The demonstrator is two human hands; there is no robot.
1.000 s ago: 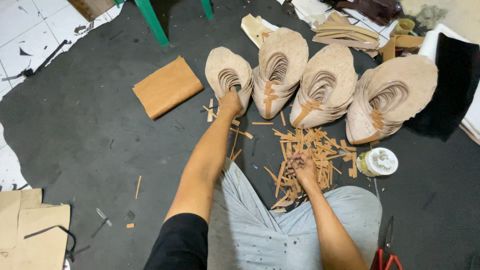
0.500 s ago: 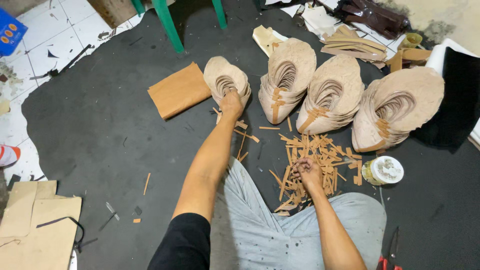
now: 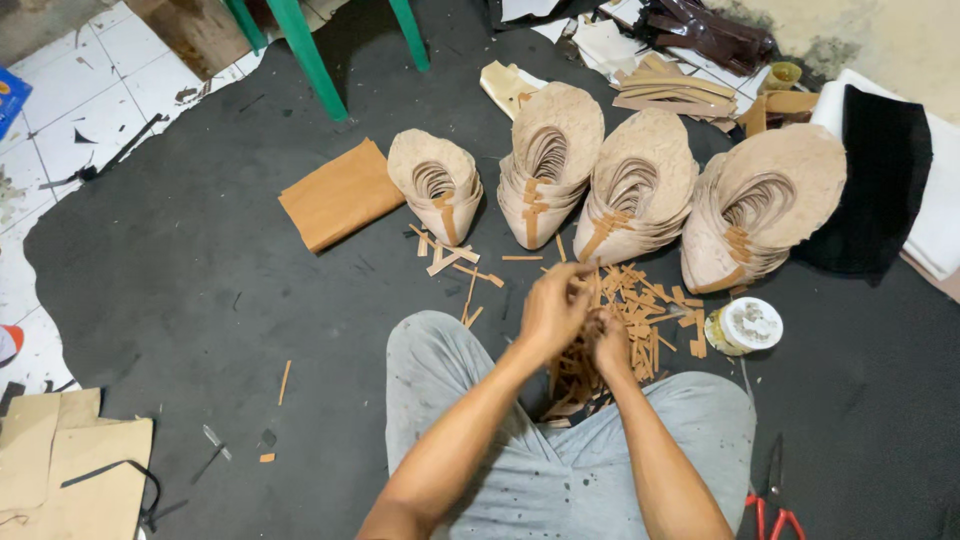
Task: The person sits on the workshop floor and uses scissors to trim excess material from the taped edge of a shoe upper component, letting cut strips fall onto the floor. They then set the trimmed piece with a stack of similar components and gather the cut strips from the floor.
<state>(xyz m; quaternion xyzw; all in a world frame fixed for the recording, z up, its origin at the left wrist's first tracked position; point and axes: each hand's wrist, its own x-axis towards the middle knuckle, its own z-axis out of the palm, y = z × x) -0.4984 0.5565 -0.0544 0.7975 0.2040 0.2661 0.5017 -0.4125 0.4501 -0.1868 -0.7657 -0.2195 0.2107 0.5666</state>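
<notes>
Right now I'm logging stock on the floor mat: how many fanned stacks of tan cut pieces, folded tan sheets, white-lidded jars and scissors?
Fanned stacks: 4
Folded tan sheet: 1
White-lidded jar: 1
Red-handled scissors: 1
Total: 7

Both forearms bare, no sleeves in frame, no watch or rings visible. Left hand (image 3: 552, 308) and right hand (image 3: 608, 342) bare, no gloves. Light grey trousers (image 3: 520, 470), lower centre of frame, speckled with small dark spots across both legs.
</notes>
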